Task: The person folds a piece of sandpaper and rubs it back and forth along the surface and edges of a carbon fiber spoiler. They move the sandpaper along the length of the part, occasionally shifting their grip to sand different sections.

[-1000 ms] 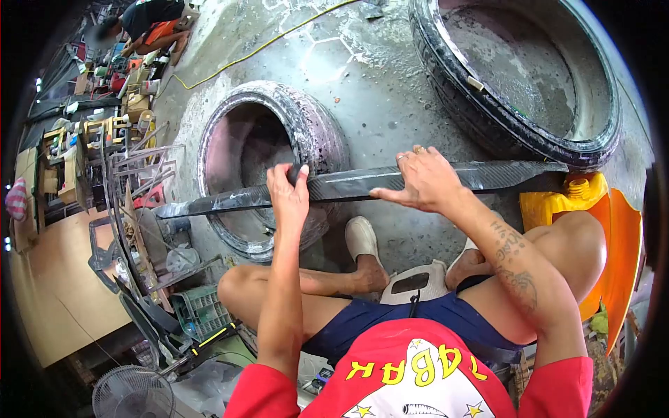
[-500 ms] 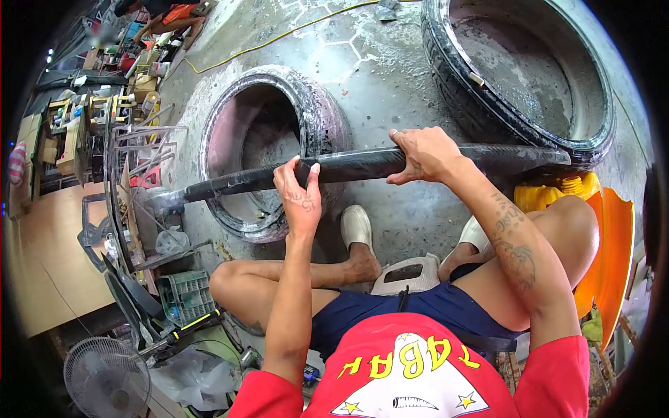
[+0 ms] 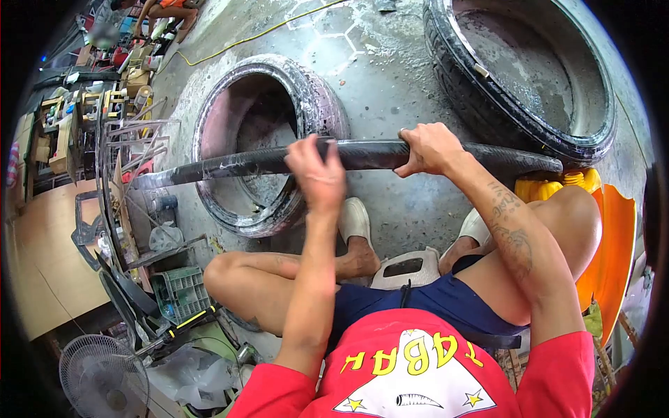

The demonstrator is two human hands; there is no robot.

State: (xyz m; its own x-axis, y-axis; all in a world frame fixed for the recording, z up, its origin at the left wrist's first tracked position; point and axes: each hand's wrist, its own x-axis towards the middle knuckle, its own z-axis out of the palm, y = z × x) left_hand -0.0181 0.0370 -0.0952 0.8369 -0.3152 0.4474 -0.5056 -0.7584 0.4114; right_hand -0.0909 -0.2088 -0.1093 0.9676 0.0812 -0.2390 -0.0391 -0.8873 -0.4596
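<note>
A long, curved black strip with a carbon-fibre weave [image 3: 240,164] lies across in front of me, its left part whitish with dust. My right hand [image 3: 432,150] is closed around it right of its middle, thumb on the near side. My left hand [image 3: 317,174], blurred by motion, is on the strip near its middle. Its fingers are closed on a small dark block [image 3: 325,144], which is partly hidden and seems to press on the strip's surface. The strip passes over a dusty tyre [image 3: 324,104], and its right end is beside a larger tyre [image 3: 453,83].
A yellow plastic container [image 3: 557,187] and an orange panel [image 3: 606,244] are at my right. On the left are a wooden board [image 3: 56,258], a green crate [image 3: 182,294] and a fan [image 3: 104,376]. A yellow hose [image 3: 244,49] crosses the floor; another person [image 3: 171,12] is far left.
My left hand has slid right along the strip with the dark block, closer to my right hand. The strip's left end has shifted up and left; my right hand keeps its hold.
</note>
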